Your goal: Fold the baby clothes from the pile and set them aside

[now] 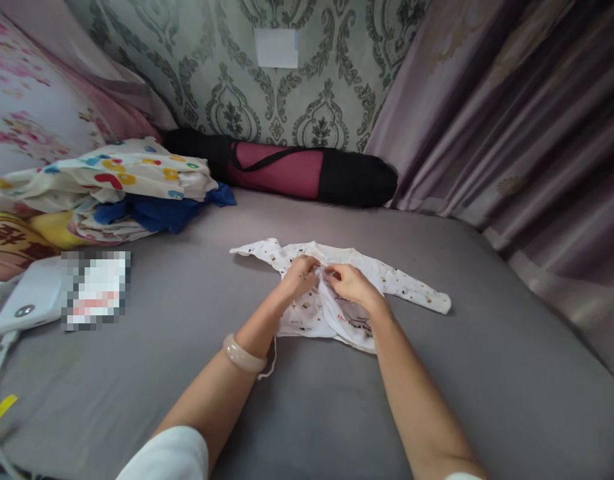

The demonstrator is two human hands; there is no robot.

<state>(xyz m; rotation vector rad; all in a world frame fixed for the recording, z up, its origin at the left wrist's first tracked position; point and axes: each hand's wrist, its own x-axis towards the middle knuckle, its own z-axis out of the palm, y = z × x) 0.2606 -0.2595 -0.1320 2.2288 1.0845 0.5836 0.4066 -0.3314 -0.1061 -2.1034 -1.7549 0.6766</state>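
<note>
White speckled shirt lies rumpled on grey sheet.

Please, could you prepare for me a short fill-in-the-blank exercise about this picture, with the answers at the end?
1. The bangle circles the person's ____ forearm.
2. The left hand and right hand are at the shirt, which lies on a ____ sheet.
3. Both ends of the long bag are ____.
4. The small strip near the lower left corner is ____.

Missing words: left; grey; black; yellow.
</note>
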